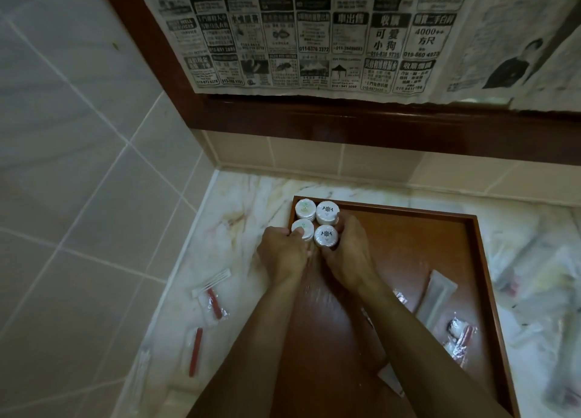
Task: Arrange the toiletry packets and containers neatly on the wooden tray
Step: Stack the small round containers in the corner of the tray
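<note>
Four small round white lidded containers (pixel 316 224) clustered in far-left corner of brown wooden tray (pixel 446 229). Left hand (pixel 283 254) pinches near-left container; right hand (pixel 345 254) curls round near-right one.

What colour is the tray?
Reddish-brown wood, glossy. The tray shows best in the head view.

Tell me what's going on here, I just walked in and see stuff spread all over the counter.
A person is tidying toiletries onto a wooden tray. Both hands are at four round white containers grouped in the tray's far left corner: the left hand holds the near left one, the right hand the near right one. A few packets lie on the tray; red-handled razor packets wait on the marble counter.
</note>
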